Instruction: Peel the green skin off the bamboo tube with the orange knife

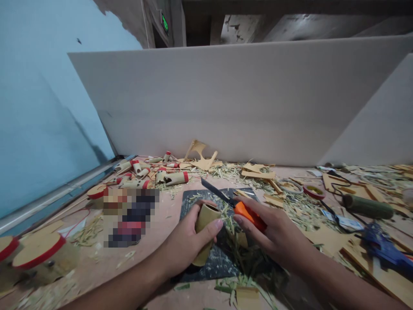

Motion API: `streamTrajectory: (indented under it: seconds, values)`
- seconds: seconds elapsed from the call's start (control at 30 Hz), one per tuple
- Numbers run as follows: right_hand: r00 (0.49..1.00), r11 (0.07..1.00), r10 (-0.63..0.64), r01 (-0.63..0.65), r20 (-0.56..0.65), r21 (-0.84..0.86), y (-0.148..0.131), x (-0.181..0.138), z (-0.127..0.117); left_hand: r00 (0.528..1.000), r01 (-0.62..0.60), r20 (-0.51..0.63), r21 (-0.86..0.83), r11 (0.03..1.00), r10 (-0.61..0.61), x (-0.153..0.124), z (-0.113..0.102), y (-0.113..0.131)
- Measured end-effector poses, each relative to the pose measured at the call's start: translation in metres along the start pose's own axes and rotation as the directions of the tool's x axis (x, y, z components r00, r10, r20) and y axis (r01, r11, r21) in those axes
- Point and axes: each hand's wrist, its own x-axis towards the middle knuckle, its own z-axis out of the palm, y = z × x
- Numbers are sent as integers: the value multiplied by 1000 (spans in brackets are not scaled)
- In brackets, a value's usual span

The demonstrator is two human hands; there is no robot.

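My left hand [190,241] is wrapped round a short bamboo tube [205,221], which stands tilted with its hollow end up. In my right hand [271,224] is a utility knife [248,214] with an orange handle. Its dark blade [214,189] points up and to the left, above the tube's rim and apart from it. Beneath both hands lies a dark cutting mat [219,265], strewn with bamboo shavings [247,254].
Red-rimmed bamboo pieces [176,178] lie at the back left, and larger drum-like ones [45,256] at the front left. On the right are a blue glue gun [383,247], a green bamboo length [368,206], a tape roll [314,192] and wood scraps. A white panel [241,103] stands behind.
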Motion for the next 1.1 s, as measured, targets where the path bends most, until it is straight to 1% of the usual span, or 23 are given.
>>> streamTrajectory:
  seconds: [0.07, 0.17, 0.27, 0.33, 0.4, 0.47, 0.53, 0.6, 0.63, 0.7, 0.77, 0.83, 0.97, 1.03, 1.1]
  values:
    - [998, 1000, -19, 20, 62, -13, -2, -1, -1, 999, 45, -20, -1, 999, -45, 1, -1, -1]
    - [982, 999, -35, 39, 186, -17, -6, -2, -2, 997, 72, 28, -42, 997, -71, 3, -2, -1]
    - [954, 998, -62, 55, 292, 31, -12, -4, -1, 996, 41, 86, -130, 991, -30, 3, -1, -1]
    - [941, 996, -89, 76, 327, 53, -13, -6, 3, 995, 10, 95, -170, 985, 6, 3, 1, -2]
    - [953, 993, -110, 115, 283, -2, -10, -9, 11, 997, -27, 65, -148, 989, 37, 5, 3, -3]
    - [979, 982, -103, 128, 174, -137, -4, -11, 20, 998, -53, 20, -81, 995, 54, 6, 5, -5]
    - [996, 967, -55, 69, 64, -245, 2, -12, 27, 999, -17, -46, -27, 999, 16, 8, 9, -6]
    - [1000, 962, 20, -18, 6, -271, 7, -10, 28, 995, 48, -88, -26, 998, -51, 10, 12, -6]
    - [999, 963, 50, -49, -2, -264, 8, -8, 26, 994, 64, -87, -45, 997, -68, 10, 13, -6]
    - [998, 972, 69, -65, 12, -224, 9, -4, 19, 998, 47, -45, -104, 993, -52, 9, 13, -7]
    - [998, 986, 47, -41, 35, -159, 7, -2, 12, 1000, 12, -23, -134, 991, -16, 8, 10, -8]
    - [999, 996, 13, -10, 34, -93, 6, -2, 8, 1000, -1, -29, -124, 992, -2, 7, 7, -7]
    - [998, 999, -52, 52, 46, -12, 3, -6, 7, 997, 44, -67, -76, 996, -49, 4, 1, -3]
    - [993, 997, -80, 79, 86, 5, 1, -7, 7, 999, 10, -41, -80, 997, -13, 3, 0, 0]
    - [988, 995, -103, 103, 116, 9, 0, -8, 6, 998, -50, 21, -103, 993, 53, 3, 0, 2]
